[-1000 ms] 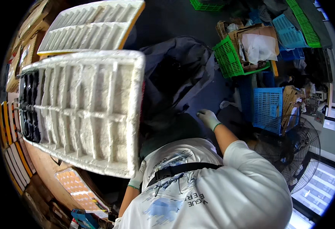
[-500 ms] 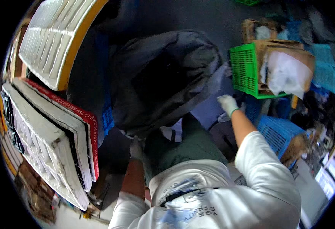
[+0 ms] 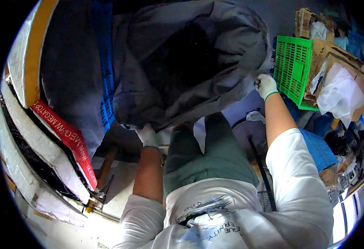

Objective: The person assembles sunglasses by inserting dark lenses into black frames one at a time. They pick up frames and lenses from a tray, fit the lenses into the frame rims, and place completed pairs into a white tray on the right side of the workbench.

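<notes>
A big dark grey fabric bag point(image 3: 157, 101) with a wide, gaping mouth is in front of my legs. Its inside is too dark to make out. At the bag's near left edge, my left hand point(image 3: 147, 135), in a white glove, is closed on the cloth. My right hand point(image 3: 266, 86), gloved in white with a green cuff, has curled fingers against the right rim and appears to grip it.
To the right stand a green plastic crate point(image 3: 292, 70) with cardboard point(image 3: 327, 54) and white wrapping point(image 3: 342, 91) beside it, and a blue crate point(image 3: 319, 149). White foam-like panels point(image 3: 51, 151) and a red printed strip point(image 3: 63, 128) are stacked at left. A blue mesh panel point(image 3: 106, 74) stands left of the bag.
My right hand, apart from the bag half a second ago, has come to its right rim with curled fingers. My left hand stays at the near left edge. The view has shifted.
</notes>
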Demonstrator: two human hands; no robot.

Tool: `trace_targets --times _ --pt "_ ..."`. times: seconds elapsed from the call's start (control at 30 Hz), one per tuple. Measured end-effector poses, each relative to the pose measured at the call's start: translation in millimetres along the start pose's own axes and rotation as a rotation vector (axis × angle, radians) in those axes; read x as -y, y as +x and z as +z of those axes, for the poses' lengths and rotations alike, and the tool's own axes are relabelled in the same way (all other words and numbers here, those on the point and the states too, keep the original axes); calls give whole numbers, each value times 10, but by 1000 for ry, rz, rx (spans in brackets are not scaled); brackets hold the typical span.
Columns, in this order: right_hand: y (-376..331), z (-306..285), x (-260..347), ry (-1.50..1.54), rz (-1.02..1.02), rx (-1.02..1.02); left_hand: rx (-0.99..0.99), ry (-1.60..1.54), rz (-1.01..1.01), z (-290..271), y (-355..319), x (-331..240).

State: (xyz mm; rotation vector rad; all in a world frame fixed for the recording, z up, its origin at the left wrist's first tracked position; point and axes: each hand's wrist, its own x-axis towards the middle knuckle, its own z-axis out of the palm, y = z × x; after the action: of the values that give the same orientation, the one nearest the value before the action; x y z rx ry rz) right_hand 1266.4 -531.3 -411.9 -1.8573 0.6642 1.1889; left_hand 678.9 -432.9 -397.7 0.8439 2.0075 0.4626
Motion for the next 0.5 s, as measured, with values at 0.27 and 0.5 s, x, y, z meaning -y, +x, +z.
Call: trace_targets --times 0.27,0.5 --pt "-1383 406 90 -994 -592 249 379 511 688 315 -1755 -2183" --pt "-3717 491 -240 -384 -629 1067 945 -129 538 345 -2741 -3091"
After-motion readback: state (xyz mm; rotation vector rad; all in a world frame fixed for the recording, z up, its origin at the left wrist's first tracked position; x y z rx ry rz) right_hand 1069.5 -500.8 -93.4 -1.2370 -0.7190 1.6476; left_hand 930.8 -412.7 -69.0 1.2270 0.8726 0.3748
